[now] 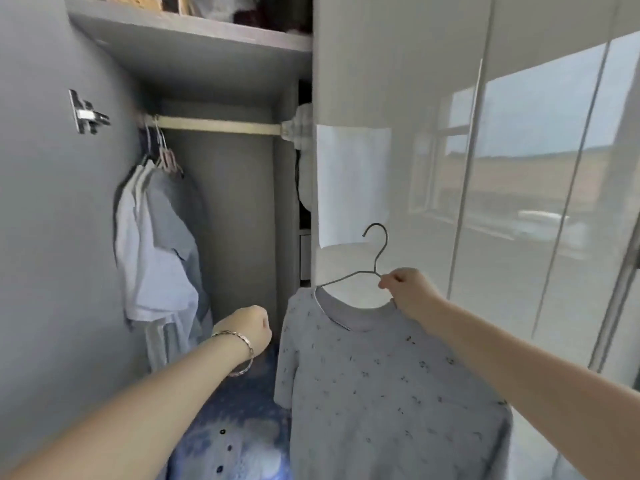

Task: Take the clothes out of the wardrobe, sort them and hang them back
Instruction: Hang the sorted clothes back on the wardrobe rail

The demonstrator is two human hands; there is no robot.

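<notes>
Grey top on wire hanger: light, floppy. We pinch hanger neck w/ right grip, best hold; left grip fisted, empty.

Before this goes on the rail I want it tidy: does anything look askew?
Yes. The grey top sits lopsided on the wire hanger pinched by the right hand: one hanger arm shows bare above the neckline instead of inside the shoulder. The hung clothes are all bunched at the left end of the rail.

Home bedroom, by the open grey wardrobe with rail, hung shirts and glossy doors.
</notes>
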